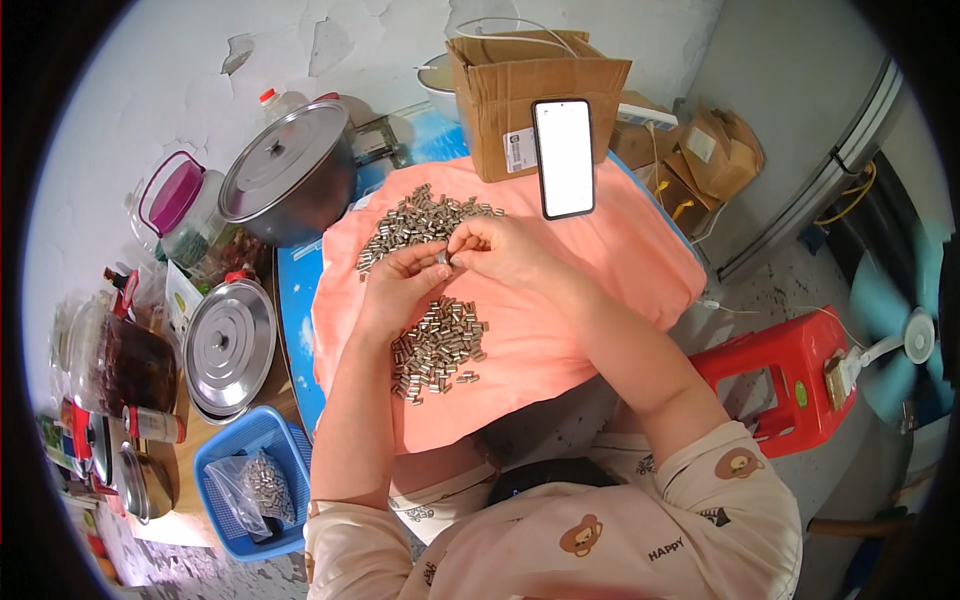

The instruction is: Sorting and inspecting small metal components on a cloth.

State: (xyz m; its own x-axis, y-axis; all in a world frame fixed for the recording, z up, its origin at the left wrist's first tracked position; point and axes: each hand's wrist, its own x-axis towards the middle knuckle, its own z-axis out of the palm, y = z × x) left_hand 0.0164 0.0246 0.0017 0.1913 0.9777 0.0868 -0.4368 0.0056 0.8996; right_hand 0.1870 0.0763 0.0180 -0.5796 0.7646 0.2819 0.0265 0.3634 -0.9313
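My left hand (402,278) pinches a small silvery metal cylinder (442,257) between its fingertips. Closed at the same spot, my right hand (492,250) has its thumb and fingers pressed together beside that piece. Whatever the right fingertips grip is too small to make out. Beyond the hands lies a pile of small metal cylinders (415,215), and a second pile of metal cylinders (440,345) lies nearer me, by my left forearm. Both heaps rest on a salmon-pink cloth (560,340) spread over the table.
A phone (565,160) with a lit screen leans on a cardboard box (500,120) at the back. Left stand a large lidded pot (290,165), a steel lid (230,345) and a blue basket (222,510) holding bagged metal pieces. Right are a red stool (800,380) and a fan (918,335).
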